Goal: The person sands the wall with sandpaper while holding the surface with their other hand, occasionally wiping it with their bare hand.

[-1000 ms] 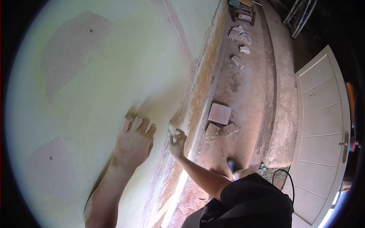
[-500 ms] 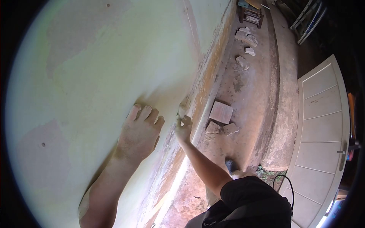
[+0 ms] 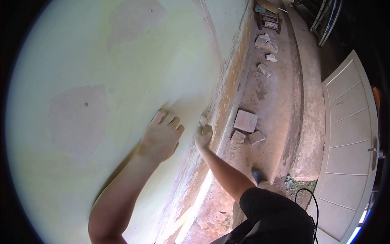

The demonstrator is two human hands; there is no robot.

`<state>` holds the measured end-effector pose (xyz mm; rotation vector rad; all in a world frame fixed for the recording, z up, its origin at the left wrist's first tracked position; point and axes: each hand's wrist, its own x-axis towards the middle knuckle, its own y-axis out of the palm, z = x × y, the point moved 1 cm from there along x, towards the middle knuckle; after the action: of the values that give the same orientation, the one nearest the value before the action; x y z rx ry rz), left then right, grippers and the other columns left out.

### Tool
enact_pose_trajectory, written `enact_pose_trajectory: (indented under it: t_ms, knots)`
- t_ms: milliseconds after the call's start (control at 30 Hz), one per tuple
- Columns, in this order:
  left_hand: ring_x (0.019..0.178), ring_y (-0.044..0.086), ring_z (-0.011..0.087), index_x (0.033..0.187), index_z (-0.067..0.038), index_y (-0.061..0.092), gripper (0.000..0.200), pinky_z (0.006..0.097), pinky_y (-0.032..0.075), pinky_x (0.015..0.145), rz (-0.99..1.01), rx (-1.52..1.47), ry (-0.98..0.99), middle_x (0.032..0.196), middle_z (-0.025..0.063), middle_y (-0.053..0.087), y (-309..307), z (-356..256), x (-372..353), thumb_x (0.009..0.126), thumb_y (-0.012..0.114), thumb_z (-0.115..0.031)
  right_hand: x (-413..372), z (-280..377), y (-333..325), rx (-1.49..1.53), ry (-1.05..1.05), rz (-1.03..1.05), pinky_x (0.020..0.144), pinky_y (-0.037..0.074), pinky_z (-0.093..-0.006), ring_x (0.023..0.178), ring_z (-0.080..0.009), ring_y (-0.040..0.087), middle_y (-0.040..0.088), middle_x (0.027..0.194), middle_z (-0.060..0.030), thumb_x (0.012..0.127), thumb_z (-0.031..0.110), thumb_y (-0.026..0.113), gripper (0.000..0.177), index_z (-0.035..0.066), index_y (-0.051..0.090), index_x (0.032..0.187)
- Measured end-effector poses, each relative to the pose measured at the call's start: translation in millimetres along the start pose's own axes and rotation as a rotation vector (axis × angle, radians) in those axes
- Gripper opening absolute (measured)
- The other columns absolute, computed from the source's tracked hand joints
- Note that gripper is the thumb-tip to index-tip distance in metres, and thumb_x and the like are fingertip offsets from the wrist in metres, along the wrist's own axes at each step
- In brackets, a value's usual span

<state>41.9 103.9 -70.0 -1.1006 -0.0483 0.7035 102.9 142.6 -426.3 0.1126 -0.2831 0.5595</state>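
Note:
My left hand [image 3: 162, 136] lies flat on the pale green wall [image 3: 122, 61], fingers spread a little and holding nothing. Just to its right, my right hand [image 3: 204, 137] presses low on the same wall, near the worn orange-brown strip at its base [image 3: 227, 85]. It grips a small pale piece [image 3: 202, 119], perhaps sandpaper or a scraper, and the piece's top edge touches the wall. What the piece is cannot be told for sure.
Bare plaster patches [image 3: 77, 122] mark the wall. On the dirt floor lie a square tile [image 3: 245, 120], broken chunks [image 3: 256, 137] and more rubble [image 3: 264, 69]. A white panelled door [image 3: 349, 134] fills the right side. A wooden stool [image 3: 268, 18] stands far off.
The view has swung, so the wall patches sit elsewhere in frame. My right hand has slid a little up the wall with the pale piece; the left hand stays flat on the wall.

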Motion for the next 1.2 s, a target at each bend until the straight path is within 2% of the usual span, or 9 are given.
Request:
enact_pose_trajectory:
  t_ms: [133,433,500,667,733,933,967,1067,1200]
  knots:
    - [0.136,0.048,0.0199,0.113,-0.013,0.07,0.028,0.0409,0.033,0.118,-0.006,0.054,0.073,0.128,0.0037,0.062,3,1,-53,0.089,0.072,-0.028,16,-6,-6,-0.084,0.241,0.184,0.072,0.044,-0.0459,0.076,-0.0347,0.058,0.06,0.077,-0.0173,0.098,0.01,0.068,0.03,0.0,0.058,0.072]
    - [0.138,0.049,0.0177,0.115,-0.011,0.07,0.03,0.0407,0.036,0.117,-0.028,0.266,0.155,0.127,0.0034,0.064,-23,4,-106,0.09,0.069,-0.027,-116,78,-47,0.032,-0.016,0.213,0.082,0.046,-0.0355,0.104,-0.0255,0.053,0.055,0.109,-0.0119,0.099,0.012,0.07,0.013,-0.001,0.068,0.097]
    - [0.133,0.051,0.0171,0.114,-0.011,0.07,0.029,0.0396,0.037,0.115,-0.028,0.252,0.15,0.124,0.0022,0.064,-21,5,-97,0.09,0.068,-0.027,-99,45,-19,0.198,0.159,0.015,0.078,0.045,-0.0368,0.091,-0.0279,0.055,0.055,0.102,-0.0108,0.098,0.009,0.071,0.01,0.0,0.066,0.099]
    - [0.119,0.054,0.0147,0.111,-0.013,0.07,0.025,0.0355,0.039,0.108,0.046,0.167,0.037,0.116,-0.0017,0.064,-22,1,-83,0.091,0.067,-0.026,-7,12,-10,0.003,0.404,0.172,0.066,0.048,-0.0497,0.066,-0.0382,0.063,0.066,0.075,-0.0195,0.107,0.033,0.057,0.051,-0.01,0.072,0.085]
    - [0.115,0.054,0.0134,0.109,-0.014,0.07,0.022,0.033,0.039,0.105,0.005,0.227,0.064,0.112,-0.0034,0.063,-15,-1,-79,0.091,0.067,-0.027,-12,18,-24,-0.326,0.452,0.393,0.07,0.053,-0.0439,0.071,-0.0285,0.068,0.069,0.074,-0.0183,0.107,0.04,0.057,0.053,-0.01,0.068,0.09]
    - [0.117,0.053,0.0118,0.112,-0.014,0.07,0.024,0.0321,0.04,0.105,0.059,0.176,0.041,0.115,-0.0043,0.063,-19,0,-76,0.092,0.067,-0.028,-125,82,-55,0.217,0.01,0.307,0.068,0.047,-0.0337,0.083,-0.0195,0.059,0.058,0.094,-0.0088,0.105,0.016,0.064,0.019,-0.002,0.067,0.097]
    - [0.117,0.053,0.0118,0.112,-0.014,0.07,0.024,0.0321,0.04,0.105,0.062,0.173,0.045,0.115,-0.0043,0.063,-18,-1,-76,0.092,0.067,-0.028,-125,75,-55,0.257,0.166,0.322,0.068,0.046,-0.0321,0.089,-0.0165,0.057,0.058,0.102,-0.009,0.104,0.015,0.064,0.017,0.0,0.067,0.097]
    - [0.118,0.052,0.0122,0.113,-0.014,0.069,0.024,0.0327,0.039,0.105,0.08,0.135,0.049,0.115,-0.0038,0.063,-14,0,-75,0.093,0.067,-0.027,-85,18,-25,-0.292,-0.083,0.109,0.06,0.046,-0.039,0.063,-0.0209,0.057,0.057,0.065,-0.0068,0.107,0.027,0.059,0.044,-0.002,0.066,0.075]
    - [0.114,0.052,0.0097,0.108,-0.016,0.068,0.015,0.0303,0.038,0.103,0.028,0.186,0.044,0.11,-0.0051,0.061,-14,0,-75,0.096,0.067,-0.025,-54,-3,-5,0.026,0.544,0.145,0.057,0.046,-0.0433,0.057,-0.0309,0.059,0.061,0.064,-0.0174,0.106,0.03,0.061,0.051,-0.005,0.062,0.069]
